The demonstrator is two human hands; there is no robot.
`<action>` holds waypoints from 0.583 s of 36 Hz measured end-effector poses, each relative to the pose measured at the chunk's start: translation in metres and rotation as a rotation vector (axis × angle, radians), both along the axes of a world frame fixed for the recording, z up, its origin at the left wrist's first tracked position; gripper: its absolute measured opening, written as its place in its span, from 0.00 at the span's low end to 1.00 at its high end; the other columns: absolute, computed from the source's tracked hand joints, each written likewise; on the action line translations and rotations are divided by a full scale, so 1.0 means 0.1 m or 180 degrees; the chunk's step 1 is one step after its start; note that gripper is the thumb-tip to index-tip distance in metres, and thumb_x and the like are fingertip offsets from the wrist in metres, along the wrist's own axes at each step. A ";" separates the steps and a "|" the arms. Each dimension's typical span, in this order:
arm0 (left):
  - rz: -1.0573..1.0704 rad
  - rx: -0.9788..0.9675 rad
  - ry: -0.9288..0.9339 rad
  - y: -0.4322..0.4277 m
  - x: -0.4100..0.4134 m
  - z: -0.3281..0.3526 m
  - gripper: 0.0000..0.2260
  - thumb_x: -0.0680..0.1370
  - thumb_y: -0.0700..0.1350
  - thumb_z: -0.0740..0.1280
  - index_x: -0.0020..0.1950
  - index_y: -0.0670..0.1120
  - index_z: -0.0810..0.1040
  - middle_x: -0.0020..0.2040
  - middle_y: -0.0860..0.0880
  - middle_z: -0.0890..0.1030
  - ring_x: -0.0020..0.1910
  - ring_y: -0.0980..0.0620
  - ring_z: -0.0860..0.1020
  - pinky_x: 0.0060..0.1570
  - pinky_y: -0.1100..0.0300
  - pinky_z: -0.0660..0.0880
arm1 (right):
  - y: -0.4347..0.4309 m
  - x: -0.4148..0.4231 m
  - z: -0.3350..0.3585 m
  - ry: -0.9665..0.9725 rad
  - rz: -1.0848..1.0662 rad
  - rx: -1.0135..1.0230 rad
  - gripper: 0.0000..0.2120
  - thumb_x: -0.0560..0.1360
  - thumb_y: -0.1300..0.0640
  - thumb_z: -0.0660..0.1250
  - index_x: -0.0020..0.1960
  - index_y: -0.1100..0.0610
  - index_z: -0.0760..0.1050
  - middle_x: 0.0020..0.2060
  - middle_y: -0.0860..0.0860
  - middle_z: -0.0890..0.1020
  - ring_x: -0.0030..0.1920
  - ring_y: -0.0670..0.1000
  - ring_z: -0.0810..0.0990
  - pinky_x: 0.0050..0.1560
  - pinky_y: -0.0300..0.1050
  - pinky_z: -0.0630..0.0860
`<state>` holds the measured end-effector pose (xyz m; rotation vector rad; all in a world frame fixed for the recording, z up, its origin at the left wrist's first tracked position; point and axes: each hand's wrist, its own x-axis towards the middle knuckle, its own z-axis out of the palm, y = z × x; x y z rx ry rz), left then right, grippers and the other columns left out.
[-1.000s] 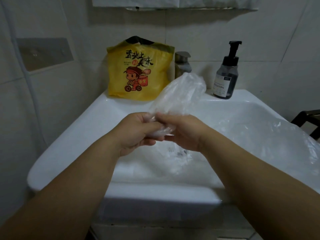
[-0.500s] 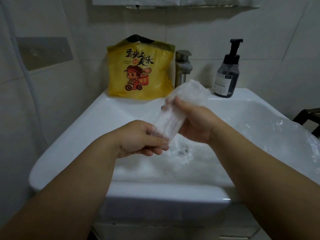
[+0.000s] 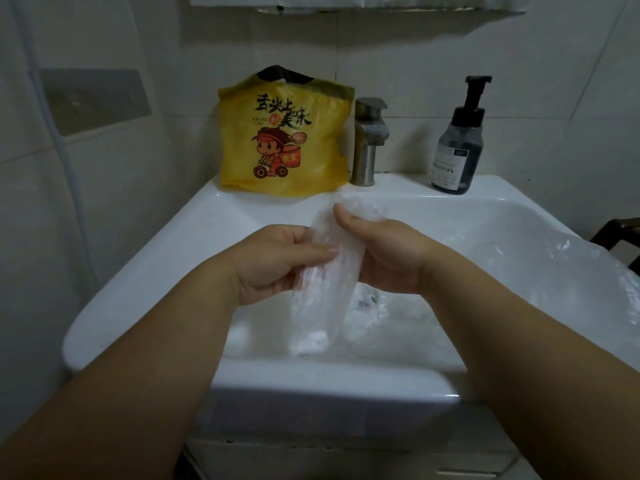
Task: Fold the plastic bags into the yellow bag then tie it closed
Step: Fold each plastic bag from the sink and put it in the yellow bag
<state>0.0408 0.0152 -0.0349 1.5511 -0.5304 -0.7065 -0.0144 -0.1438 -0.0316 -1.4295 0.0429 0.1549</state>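
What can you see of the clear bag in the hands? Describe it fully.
The clear bag is thin, translucent, crinkled plastic, gathered into a long narrow strip. It slants from upper right to lower left above the sink. The left hand pinches its middle, thumb on the front; the right hand grips its upper part, thumb on top. Its lower end hangs free.

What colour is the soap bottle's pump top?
Black; the pump top of the soap bottle shows in the head view.
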 end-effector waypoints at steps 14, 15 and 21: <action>0.1076 -0.0520 0.0243 0.02 0.13 0.04 0.14 0.78 0.38 0.65 0.63 0.37 0.76 0.59 0.37 0.81 0.56 0.41 0.81 0.58 0.46 0.78 | 0.04 0.00 0.05 -0.0388 -0.0631 0.0152 0.20 0.77 0.67 0.63 0.69 0.63 0.68 0.54 0.59 0.81 0.48 0.57 0.83 0.47 0.48 0.82; 0.0998 -0.0560 0.0342 0.03 0.13 0.05 0.16 0.77 0.41 0.66 0.64 0.38 0.76 0.60 0.38 0.80 0.58 0.41 0.80 0.58 0.46 0.78 | 0.02 0.00 0.05 -0.0421 -0.0689 0.0146 0.25 0.77 0.67 0.64 0.72 0.60 0.64 0.54 0.59 0.81 0.48 0.57 0.83 0.47 0.50 0.82; 0.0394 -0.0169 0.0731 0.03 0.07 0.03 0.18 0.78 0.45 0.64 0.65 0.40 0.76 0.56 0.41 0.83 0.55 0.45 0.82 0.53 0.53 0.80 | 0.09 -0.04 0.01 -0.0527 -0.0480 -0.0281 0.34 0.79 0.60 0.63 0.77 0.42 0.49 0.50 0.45 0.75 0.48 0.57 0.82 0.48 0.53 0.81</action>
